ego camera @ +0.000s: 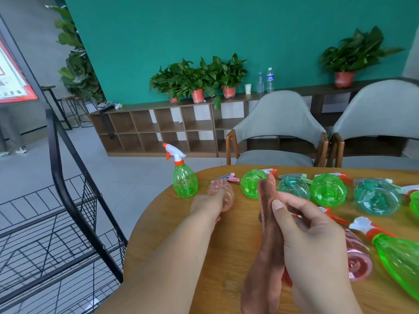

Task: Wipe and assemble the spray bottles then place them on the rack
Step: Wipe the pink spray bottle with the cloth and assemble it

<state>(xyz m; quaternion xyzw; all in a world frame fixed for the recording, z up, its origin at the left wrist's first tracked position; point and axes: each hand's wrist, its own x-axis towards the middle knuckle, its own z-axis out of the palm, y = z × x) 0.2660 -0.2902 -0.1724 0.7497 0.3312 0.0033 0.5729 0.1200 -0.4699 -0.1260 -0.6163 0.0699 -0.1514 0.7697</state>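
Observation:
My left hand (207, 206) reaches across the wooden table (172, 223) and grips a pink spray bottle (223, 192) that lies on its side. A brown cloth (269, 225) hangs down from my right hand (310, 232), pinched between thumb and fingers. One assembled green bottle (184, 180) with a white and orange trigger head stands upright near the table's left edge. Several green and teal bottles (328, 189) lie in a row behind my hands, with loose trigger heads (301, 177) beside them. The black wire rack (56, 218) stands left of the table.
A pink bottle (358, 259) and a green bottle (399, 259) lie at the right, close to my right hand. Two grey chairs (278, 132) stand behind the table. A low wooden shelf (163, 128) with potted plants runs along the teal wall.

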